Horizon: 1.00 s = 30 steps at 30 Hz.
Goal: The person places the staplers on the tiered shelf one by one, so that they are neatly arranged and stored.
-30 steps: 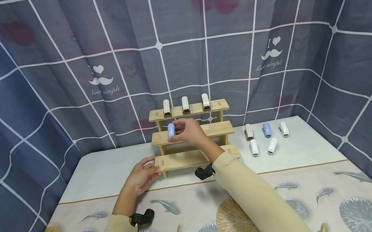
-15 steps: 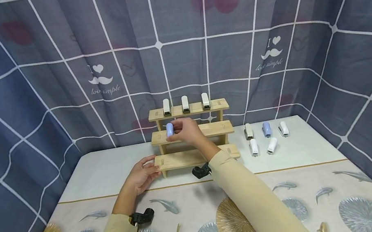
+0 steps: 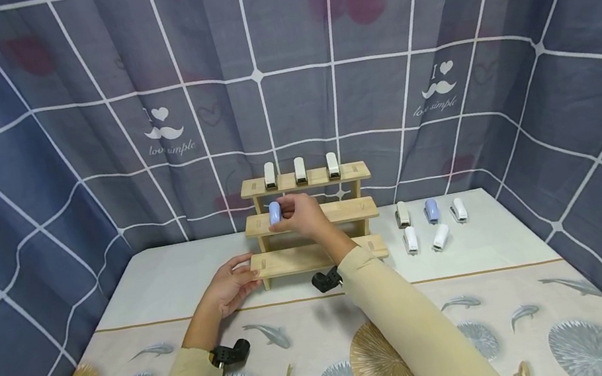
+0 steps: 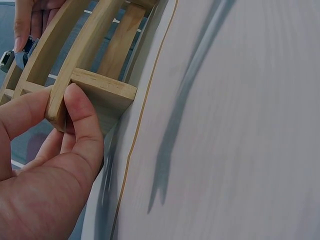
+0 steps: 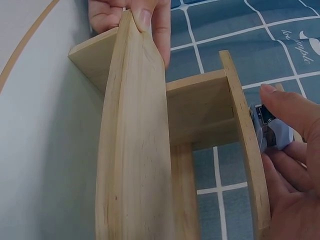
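My right hand (image 3: 308,216) pinches a lavender mini stapler (image 3: 274,213) by its sides, at the left part of the middle step of a three-step wooden stand (image 3: 295,257). Close up in the right wrist view, the stapler (image 5: 282,134) sits between thumb and fingers, right at the step; whether its base touches the wood is hard to tell. My left hand (image 3: 230,288) grips the left end of the lowest step, and the left wrist view shows its thumb and fingers pinching the board (image 4: 75,60). Three white staplers (image 3: 301,170) stand in a row on the top step.
Right of the stand, several staplers lie on the white tabletop: a cream one (image 3: 402,214), a lavender one (image 3: 432,210) and white ones (image 3: 459,210). A patterned cloth (image 3: 313,327) covers the front of the table. A checked curtain (image 3: 292,102) hangs behind and at both sides.
My right hand has shifted slightly left along the middle step with the lavender stapler, then stayed nearly still. My left hand keeps its grip on the stand.
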### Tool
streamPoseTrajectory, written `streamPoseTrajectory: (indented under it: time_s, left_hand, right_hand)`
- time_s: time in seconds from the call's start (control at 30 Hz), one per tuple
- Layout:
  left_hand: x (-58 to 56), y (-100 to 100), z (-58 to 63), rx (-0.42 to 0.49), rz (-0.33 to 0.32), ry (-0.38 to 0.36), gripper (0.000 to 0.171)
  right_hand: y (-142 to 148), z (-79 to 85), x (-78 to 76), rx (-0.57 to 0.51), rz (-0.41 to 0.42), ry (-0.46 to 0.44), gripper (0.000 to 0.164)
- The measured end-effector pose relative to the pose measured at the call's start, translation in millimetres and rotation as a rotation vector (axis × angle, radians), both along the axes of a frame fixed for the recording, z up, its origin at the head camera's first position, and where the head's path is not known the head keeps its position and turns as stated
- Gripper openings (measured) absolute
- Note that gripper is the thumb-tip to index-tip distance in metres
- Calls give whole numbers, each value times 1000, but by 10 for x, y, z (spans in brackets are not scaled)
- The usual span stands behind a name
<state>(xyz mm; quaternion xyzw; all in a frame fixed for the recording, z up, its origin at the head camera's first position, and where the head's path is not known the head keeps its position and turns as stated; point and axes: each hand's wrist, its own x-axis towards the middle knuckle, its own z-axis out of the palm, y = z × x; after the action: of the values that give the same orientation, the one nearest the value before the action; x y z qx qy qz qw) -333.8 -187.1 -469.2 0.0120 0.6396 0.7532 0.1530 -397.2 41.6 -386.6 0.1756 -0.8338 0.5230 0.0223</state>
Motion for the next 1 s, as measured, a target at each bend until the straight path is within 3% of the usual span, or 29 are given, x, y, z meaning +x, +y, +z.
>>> streamPoseTrajectory:
  time_s: [0.23,0.6,1.0]
  left_hand:
    - [11,0,2,-2,3,0,69]
    - [-11,-12,-7,2,1,2,71]
    - [-5,1,-3,-2,9,-2,71]
  right_hand:
    - [50,-24,61,-19,30,11,72]
    - [335,-109,197,-96,-1,47,67]
    - [768,-275,414,-293,31,62,60]
